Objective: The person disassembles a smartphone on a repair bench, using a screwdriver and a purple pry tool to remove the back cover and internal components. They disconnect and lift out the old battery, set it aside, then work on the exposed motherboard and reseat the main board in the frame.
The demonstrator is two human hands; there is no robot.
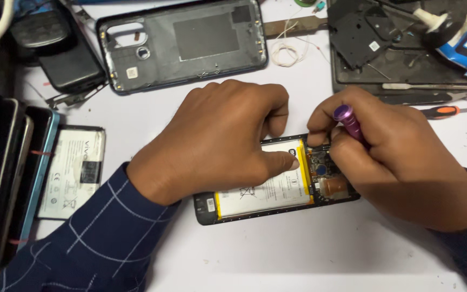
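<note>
The open phone (277, 189) lies on the white table (298, 254); its back cover (182, 43) is already off; the left hand (217, 140) presses it down flat; the right hand (401, 157) grips a purple screwdriver (351, 122) at the top end; the battery (268, 189) is still inside.

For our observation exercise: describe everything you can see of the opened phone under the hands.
The phone lies flat on the white table, back removed, in a black frame. A white, yellow-edged battery fills its middle; circuit parts show at the right end. The left hand presses on it, thumb on the battery. The right hand holds a purple screwdriver over the circuitry.
</note>
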